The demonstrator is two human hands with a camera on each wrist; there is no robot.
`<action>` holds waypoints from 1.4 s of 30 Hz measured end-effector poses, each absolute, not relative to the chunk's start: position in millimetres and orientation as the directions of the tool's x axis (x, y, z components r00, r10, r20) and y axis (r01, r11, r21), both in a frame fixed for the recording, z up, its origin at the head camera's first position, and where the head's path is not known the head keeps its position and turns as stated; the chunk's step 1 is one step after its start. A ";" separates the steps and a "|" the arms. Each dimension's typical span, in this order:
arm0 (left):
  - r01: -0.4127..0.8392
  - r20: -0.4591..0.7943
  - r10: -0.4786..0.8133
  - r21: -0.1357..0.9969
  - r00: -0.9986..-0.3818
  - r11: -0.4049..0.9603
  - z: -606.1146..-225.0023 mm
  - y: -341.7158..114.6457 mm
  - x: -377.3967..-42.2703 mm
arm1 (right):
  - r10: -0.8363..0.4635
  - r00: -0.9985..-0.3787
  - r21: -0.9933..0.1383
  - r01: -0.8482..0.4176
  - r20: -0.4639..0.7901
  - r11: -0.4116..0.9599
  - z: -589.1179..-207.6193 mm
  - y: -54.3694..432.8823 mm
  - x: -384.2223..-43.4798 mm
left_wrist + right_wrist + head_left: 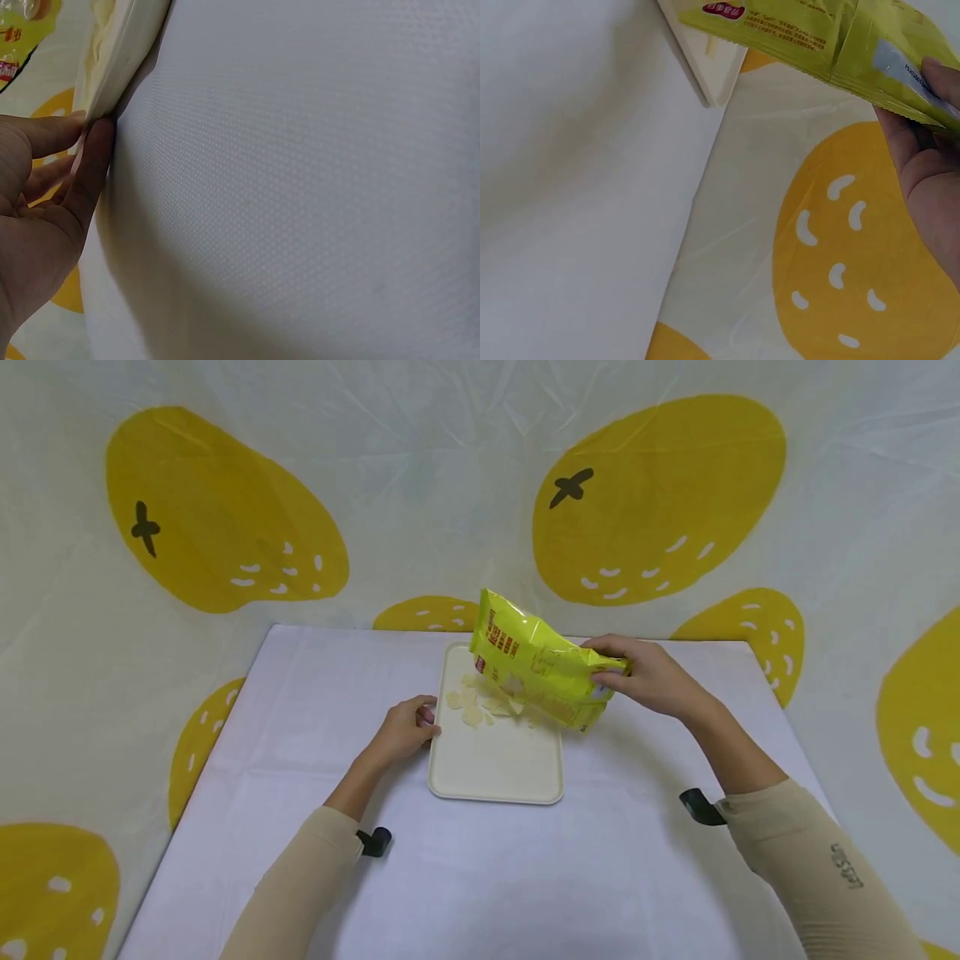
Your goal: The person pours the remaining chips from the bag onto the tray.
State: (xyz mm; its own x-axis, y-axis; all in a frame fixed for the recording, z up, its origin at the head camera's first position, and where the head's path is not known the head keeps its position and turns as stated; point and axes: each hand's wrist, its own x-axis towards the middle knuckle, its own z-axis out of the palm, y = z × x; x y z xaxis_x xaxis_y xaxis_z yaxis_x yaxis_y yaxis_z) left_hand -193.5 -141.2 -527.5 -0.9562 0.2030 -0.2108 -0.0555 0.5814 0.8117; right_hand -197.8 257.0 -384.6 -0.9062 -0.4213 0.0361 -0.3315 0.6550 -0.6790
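A cream rectangular tray (pixel 495 768) lies on the white-covered table, with pale yellow chips (pixel 471 703) scattered over its upper half. My left hand (pixel 405 728) pinches the tray's left rim between thumb and fingers; the left wrist view shows the fingertips (pixel 97 142) meeting at that edge. Above the tray's right side, my right hand (pixel 652 677) grips one end of a shiny yellow-green chip bag (pixel 536 664). The bag is tilted, its far end over the chips. In the right wrist view the bag (pixel 840 45) shows printed text, with the thumb on its face. Its opening cannot be made out.
The table (pixel 480 877) has a white cloth and ends at a back edge close behind the tray. A pale curtain (pixel 435 485) with large yellow fruit prints hangs around it. Dark wrist-camera mounts (pixel 375 842) stick out from both sleeves.
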 end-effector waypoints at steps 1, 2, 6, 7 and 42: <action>-0.056 -0.211 0.202 0.812 -0.956 0.582 -527.0 -141.0 -193.4 | -0.419 -0.907 -0.681 -0.330 0.038 0.653 -384.2 256.7 -197.9; -0.054 -0.210 0.202 0.811 -0.957 0.582 -526.8 -140.9 -193.5 | -0.421 -0.906 -0.678 -0.333 0.038 0.655 -383.5 256.3 -197.7; -0.050 -0.206 0.207 0.814 -0.956 0.579 -526.9 -141.4 -194.0 | -0.426 -0.903 -0.672 -0.349 0.054 0.653 -382.8 256.5 -198.4; -0.050 -0.205 0.207 0.815 -0.957 0.578 -526.9 -141.3 -194.1 | -0.422 -0.905 -0.670 -0.348 0.057 0.655 -382.7 256.5 -198.7; -0.036 -0.197 0.215 0.813 -0.957 0.581 -525.7 -144.0 -195.4 | -0.393 -0.919 -0.707 -0.275 -0.005 0.652 -362.2 253.3 -202.7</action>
State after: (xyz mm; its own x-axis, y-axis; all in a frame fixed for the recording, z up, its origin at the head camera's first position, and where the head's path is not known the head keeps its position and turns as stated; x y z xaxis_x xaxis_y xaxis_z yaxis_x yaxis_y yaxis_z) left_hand -195.4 -144.0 -525.7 -0.9566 0.2152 -0.1966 -0.0363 0.5813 0.8128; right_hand -202.7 253.3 -362.2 -0.9194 -0.3934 -0.0052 -0.2749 0.6519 -0.7068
